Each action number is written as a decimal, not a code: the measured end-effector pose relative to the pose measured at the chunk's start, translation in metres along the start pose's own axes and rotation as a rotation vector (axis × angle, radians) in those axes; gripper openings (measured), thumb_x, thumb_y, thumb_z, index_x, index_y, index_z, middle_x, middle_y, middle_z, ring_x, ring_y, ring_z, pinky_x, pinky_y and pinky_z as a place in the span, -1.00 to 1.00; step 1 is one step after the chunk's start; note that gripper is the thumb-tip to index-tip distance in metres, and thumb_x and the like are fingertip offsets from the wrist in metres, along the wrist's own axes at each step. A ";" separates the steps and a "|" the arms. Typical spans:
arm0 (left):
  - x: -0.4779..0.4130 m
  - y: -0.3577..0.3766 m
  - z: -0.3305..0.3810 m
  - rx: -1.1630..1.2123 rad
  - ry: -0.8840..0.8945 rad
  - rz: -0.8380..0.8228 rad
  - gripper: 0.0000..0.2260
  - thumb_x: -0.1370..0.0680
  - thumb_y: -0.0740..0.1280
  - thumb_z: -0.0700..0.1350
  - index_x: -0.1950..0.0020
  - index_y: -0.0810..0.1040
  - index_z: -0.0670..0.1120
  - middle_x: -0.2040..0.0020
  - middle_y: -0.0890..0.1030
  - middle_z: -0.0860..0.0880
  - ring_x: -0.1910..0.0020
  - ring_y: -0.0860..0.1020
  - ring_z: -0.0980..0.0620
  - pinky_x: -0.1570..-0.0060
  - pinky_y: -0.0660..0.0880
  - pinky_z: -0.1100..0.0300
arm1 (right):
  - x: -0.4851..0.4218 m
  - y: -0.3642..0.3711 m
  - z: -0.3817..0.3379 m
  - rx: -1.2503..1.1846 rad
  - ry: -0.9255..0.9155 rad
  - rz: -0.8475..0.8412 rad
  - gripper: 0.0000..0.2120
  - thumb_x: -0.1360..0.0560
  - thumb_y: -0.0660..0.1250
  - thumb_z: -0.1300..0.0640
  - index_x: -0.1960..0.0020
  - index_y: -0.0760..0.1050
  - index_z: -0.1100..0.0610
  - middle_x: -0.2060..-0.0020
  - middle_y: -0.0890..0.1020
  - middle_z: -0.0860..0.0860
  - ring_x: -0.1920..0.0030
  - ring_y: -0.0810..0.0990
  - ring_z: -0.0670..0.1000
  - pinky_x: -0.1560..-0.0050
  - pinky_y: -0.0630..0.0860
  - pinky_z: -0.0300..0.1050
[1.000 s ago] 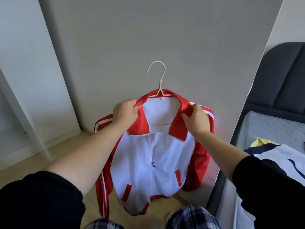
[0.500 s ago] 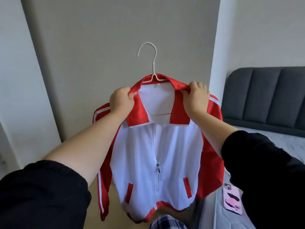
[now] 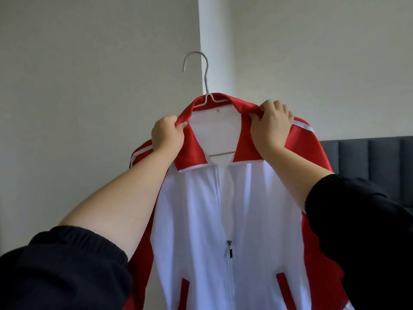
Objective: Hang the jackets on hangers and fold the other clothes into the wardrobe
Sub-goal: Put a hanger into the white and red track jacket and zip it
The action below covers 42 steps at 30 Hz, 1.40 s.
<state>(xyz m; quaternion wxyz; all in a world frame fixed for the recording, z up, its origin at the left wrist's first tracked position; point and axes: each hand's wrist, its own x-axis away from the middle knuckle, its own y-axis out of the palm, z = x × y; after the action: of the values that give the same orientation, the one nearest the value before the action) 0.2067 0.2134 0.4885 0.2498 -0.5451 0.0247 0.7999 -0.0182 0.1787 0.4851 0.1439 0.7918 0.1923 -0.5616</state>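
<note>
A white wire hanger carries the jacket, and two hands hold both up in the air.

The red collar sits over the hanger's shoulders, and its lower bar shows through the open neck. The hook stands upright in front of the pale wall. The left hand and right hand each grip a collar side. A dark padded headboard shows at right; the bed's surface is hidden.
</note>
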 end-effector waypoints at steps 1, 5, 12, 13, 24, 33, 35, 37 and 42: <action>0.006 0.005 0.008 0.020 0.004 -0.010 -0.76 -0.58 0.30 -0.08 0.26 0.38 -0.12 0.27 0.43 -0.07 0.25 0.35 -0.09 0.26 0.16 0.17 | -0.002 -0.009 0.007 0.011 -0.007 0.023 -0.83 -0.49 0.27 0.10 0.01 0.51 0.19 0.02 0.54 0.12 -0.06 0.43 0.17 -0.15 0.22 -0.01; 0.039 0.031 0.025 0.099 -0.013 -0.103 -0.75 -0.58 0.31 -0.09 0.26 0.37 -0.11 0.29 0.43 -0.03 0.27 0.36 -0.05 0.29 0.15 0.23 | 0.008 -0.028 0.038 0.078 0.022 0.005 -0.81 -0.43 0.26 0.15 -0.01 0.51 0.18 0.00 0.53 0.11 -0.09 0.42 0.17 -0.20 0.20 -0.02; 0.126 0.134 0.003 0.126 -0.100 -0.326 -0.76 -0.58 0.31 -0.08 0.25 0.39 -0.11 0.25 0.45 -0.04 0.25 0.37 -0.05 0.27 0.17 0.23 | 0.094 -0.017 0.138 0.214 0.099 -0.180 -0.83 -0.48 0.24 0.15 -0.02 0.50 0.18 -0.01 0.53 0.11 -0.07 0.42 0.16 -0.20 0.22 0.01; 0.141 0.151 -0.001 0.119 -0.106 -0.359 -0.77 -0.58 0.30 -0.08 0.24 0.42 -0.12 0.22 0.46 -0.05 0.23 0.37 -0.05 0.26 0.17 0.24 | 0.112 -0.013 0.156 0.231 0.117 -0.208 -0.83 -0.50 0.23 0.15 -0.03 0.50 0.18 -0.01 0.54 0.11 -0.07 0.42 0.16 -0.21 0.24 0.02; 0.276 0.304 -0.086 -0.340 -0.020 -0.769 -0.77 -0.58 0.29 0.02 -0.03 0.62 -0.12 0.02 0.61 -0.13 0.01 0.55 -0.18 0.18 0.33 0.11 | 0.272 0.058 0.297 0.443 0.220 -0.655 -0.83 -0.49 0.27 0.16 0.14 0.57 0.24 0.18 0.60 0.18 0.11 0.49 0.22 0.10 0.22 -0.07; 0.329 0.377 -0.127 -0.004 -0.228 -1.007 -0.68 -0.57 0.26 -0.08 -0.31 0.46 -0.09 -0.20 0.56 -0.15 -0.19 0.50 -0.20 -0.06 0.43 0.06 | 0.333 0.114 0.331 0.303 0.616 -0.832 -0.57 -0.53 0.18 0.21 -0.39 0.32 0.13 -0.14 0.58 0.13 -0.15 0.52 0.21 0.01 0.38 -0.02; 0.348 0.384 -0.134 0.123 -0.199 -1.179 -0.43 -0.53 0.29 -0.13 -0.52 0.19 -0.06 -0.39 0.41 -0.14 -0.34 0.41 -0.15 -0.29 0.37 0.05 | 0.351 0.117 0.334 0.260 0.619 -0.909 -0.53 -0.54 0.16 0.23 -0.45 0.23 0.14 -0.26 0.49 0.13 -0.23 0.47 0.18 -0.12 0.39 0.01; 0.376 0.384 -0.143 0.160 -0.218 -1.270 -0.40 -0.51 0.29 -0.17 -0.52 0.18 -0.07 -0.41 0.38 -0.11 -0.35 0.40 -0.10 -0.29 0.34 0.12 | 0.375 0.113 0.332 0.243 0.567 -0.965 -0.62 -0.55 0.16 0.24 -0.37 0.34 0.19 -0.23 0.49 0.15 -0.23 0.44 0.17 -0.16 0.38 0.03; 0.461 0.361 -0.152 0.060 -0.316 -1.462 -0.45 -0.58 0.27 -0.13 -0.54 0.16 -0.12 -0.48 0.28 -0.15 -0.45 0.27 -0.14 -0.38 0.26 0.05 | 0.445 0.085 0.320 0.249 0.605 -1.253 -0.77 -0.46 0.18 0.28 0.01 0.57 0.15 0.03 0.63 0.12 0.00 0.55 0.17 0.01 0.46 -0.07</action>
<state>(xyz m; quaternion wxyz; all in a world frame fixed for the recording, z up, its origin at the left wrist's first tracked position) 0.0536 0.0225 -0.0651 0.7332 -0.2941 -0.3583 0.4976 -0.1140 0.0252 -0.0392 -0.3578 0.6641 0.5777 -0.3118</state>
